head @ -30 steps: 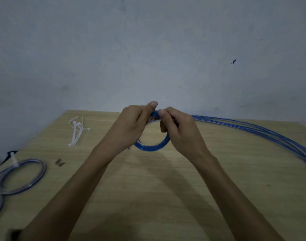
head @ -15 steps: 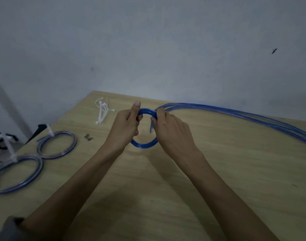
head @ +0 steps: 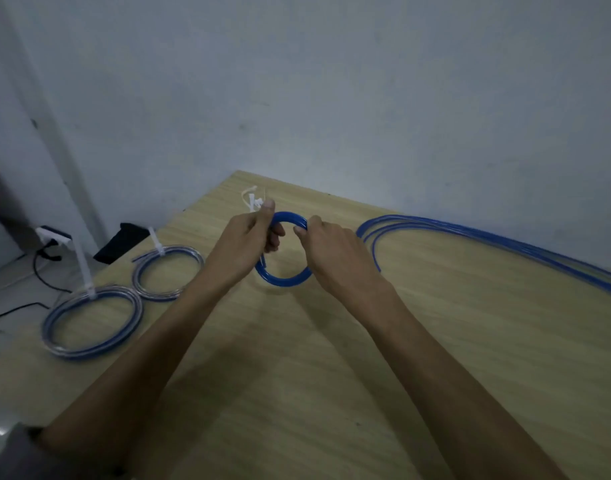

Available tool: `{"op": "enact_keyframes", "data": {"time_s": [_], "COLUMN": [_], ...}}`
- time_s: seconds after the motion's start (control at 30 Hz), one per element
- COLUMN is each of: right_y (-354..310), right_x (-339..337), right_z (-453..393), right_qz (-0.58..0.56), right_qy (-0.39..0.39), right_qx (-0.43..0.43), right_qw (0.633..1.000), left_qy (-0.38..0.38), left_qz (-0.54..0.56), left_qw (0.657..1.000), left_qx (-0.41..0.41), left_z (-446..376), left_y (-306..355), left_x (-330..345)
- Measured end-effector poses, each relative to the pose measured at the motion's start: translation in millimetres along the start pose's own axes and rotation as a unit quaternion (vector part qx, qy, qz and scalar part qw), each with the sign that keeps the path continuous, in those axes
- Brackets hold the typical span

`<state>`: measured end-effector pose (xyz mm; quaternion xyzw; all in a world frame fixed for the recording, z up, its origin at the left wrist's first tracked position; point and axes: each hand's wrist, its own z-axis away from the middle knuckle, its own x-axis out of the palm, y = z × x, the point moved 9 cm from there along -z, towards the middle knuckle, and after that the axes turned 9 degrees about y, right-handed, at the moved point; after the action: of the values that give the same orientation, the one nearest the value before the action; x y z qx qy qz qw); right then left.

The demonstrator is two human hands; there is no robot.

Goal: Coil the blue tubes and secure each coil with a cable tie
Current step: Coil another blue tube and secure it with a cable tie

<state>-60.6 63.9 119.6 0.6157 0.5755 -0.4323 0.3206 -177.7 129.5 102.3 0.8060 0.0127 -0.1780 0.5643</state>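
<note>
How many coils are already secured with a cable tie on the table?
2: one tied coil near the table's left edge, another tied coil just beyond it, beside the left forearm. Others may lie out of view.

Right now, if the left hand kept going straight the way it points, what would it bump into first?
Probably the loose white cable ties just beyond the left hand, which grips the blue coil; depth is hard to judge.
</note>
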Motion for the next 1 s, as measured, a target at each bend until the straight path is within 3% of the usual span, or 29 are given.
{"op": "enact_keyframes", "data": {"time_s": [0.07, 0.2, 0.3, 0.43, 0.57, 0.73, 0.9, 1.0], "right_y": [-5, -20, -27, -36, -48, -57, -68, -71], "right_x": [15, 42, 54, 60, 53, 75, 79, 88], "right_z": [-8, -17, -25, -33, -37, -47, -50, -54], "right_qz": [-0.012, -0.035, -0.043, -0.043, -0.053, 0.001, 0.02, 0.004], "right_qy": [-0.048, -0.123, -0.096, -0.022, 0.102, 0.021, 0.041, 0.01], "right_qx": [-0.021, -0.068, -0.088, -0.097, -0.121, -0.15, -0.224, -0.225], "right_qw": [0.999, 0.989, 0.991, 0.994, 0.986, 0.988, 0.974, 0.974], "left_qy": [-0.02, -0.082, -0.085, -0.005, 0.048, 0.002, -0.039, -0.073], "left_qz": [-0.066, -0.084, -0.114, -0.166, -0.162, -0.138, -0.189, -0.233], "left_qw": [0.996, 0.988, 0.986, 0.979, 0.98, 0.988, 0.98, 0.969], "left_qx": [0.065, 0.105, 0.087, 0.114, 0.105, 0.075, 0.04, 0.018], "left_z": [-7, -12, -16, -24, -31, -29, -34, -34], "left_y": [-3, -15, -28, -34, -42, -48, -61, -73], "left_x": [-6, -5, -10, -25, -36, -38, -42, -42]}}
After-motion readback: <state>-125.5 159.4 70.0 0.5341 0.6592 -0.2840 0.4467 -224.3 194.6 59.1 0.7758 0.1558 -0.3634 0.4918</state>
